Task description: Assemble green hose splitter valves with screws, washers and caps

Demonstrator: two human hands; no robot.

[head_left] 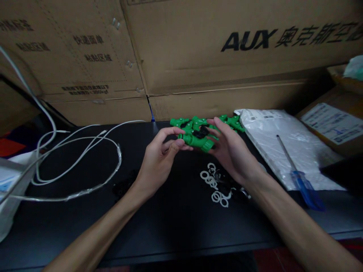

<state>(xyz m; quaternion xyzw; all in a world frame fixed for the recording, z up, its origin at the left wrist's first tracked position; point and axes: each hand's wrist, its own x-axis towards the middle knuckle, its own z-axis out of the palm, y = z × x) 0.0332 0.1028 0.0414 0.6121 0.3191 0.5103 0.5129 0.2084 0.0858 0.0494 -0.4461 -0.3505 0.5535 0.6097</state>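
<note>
A green plastic valve fitting [195, 141] with a black handle [200, 132] is held up over the black table, between my two hands. My left hand [161, 160] pinches its left end between thumb and fingers. My right hand [229, 151] has its fingers curled about the black handle and the right side of the fitting; its fingertips are partly hidden. Behind them lies a group of similar green fittings [234, 121]. Several white ring washers [216, 196] lie below my right hand, beside small dark parts [222, 176] that are hard to make out.
A blue-handled screwdriver [304, 189] rests on a white plastic mailer [266, 132] at the right. White cables [116, 166] loop across the table's left side. Black parts [123, 186] lie by my left forearm. Large cardboard boxes [187, 68] stand along the back, and a smaller carton [317, 98] at right.
</note>
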